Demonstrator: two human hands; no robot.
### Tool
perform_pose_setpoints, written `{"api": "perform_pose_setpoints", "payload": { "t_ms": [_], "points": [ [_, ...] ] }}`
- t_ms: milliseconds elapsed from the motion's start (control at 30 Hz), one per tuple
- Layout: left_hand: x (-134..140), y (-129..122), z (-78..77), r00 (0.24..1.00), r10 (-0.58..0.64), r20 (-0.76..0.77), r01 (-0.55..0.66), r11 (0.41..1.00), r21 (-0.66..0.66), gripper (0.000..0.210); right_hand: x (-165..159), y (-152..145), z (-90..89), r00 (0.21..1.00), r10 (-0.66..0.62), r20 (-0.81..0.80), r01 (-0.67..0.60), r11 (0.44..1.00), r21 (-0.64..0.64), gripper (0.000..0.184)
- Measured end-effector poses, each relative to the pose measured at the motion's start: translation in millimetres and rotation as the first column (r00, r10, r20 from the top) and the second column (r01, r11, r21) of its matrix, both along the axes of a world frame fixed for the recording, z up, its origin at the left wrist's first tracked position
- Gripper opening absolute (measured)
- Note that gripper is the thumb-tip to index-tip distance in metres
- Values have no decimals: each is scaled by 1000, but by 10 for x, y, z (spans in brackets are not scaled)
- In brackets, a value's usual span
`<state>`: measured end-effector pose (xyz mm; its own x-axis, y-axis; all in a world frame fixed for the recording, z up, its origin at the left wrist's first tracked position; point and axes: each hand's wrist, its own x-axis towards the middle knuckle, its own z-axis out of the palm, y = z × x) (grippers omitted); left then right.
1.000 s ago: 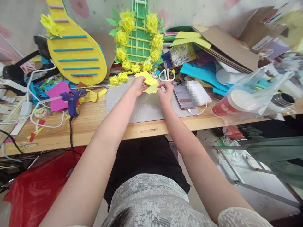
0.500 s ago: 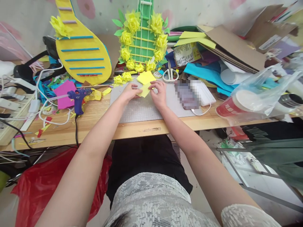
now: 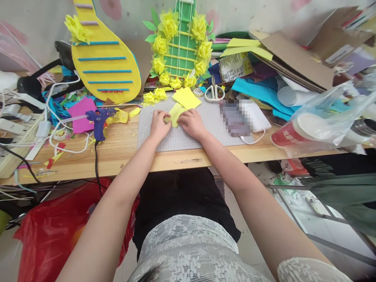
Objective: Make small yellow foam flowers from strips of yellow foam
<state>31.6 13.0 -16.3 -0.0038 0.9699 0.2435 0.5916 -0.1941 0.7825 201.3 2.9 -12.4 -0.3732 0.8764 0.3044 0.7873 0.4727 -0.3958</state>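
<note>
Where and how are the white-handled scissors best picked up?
Probably by the handle loops of the scissors, from the near side with the right hand, once free of the yellow sheet. The loops are turned to the near side, the blades point away, and that hand is the nearer one.

Short-sleeved pale lace top, black lower garment, bare hands

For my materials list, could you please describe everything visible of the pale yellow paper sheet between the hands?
The pale yellow paper sheet looks thin and matte, with a possible faint crease. It lies slanted over the grey gridded mat, its far end close to a brighter yellow paper square. The left hand touches its left edge, the right hand its right, hiding parts of its outline.
</note>
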Motion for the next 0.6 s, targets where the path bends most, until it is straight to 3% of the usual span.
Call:
{"api": "perform_pose_setpoints", "payload": {
  "t_ms": [267, 433, 600],
  "points": [
    [-78, -25, -37, 990, -3, -143, 14, 997, 78, 9, -9, 134, -123, 974, -94, -204, 71, 991, -117, 10],
    [-62, -16, -45, 987, -4, -159, 15, 998, 69, 8, -92, 172, -125, 959, -215, -183, 186, 969, -161, 7],
    [-61, -14, -44, 990, 7, -141, 1, 998, 56, 11, -166, 148, -115, 958, -238, -160, 219, 967, -127, 9]
  ]
}}
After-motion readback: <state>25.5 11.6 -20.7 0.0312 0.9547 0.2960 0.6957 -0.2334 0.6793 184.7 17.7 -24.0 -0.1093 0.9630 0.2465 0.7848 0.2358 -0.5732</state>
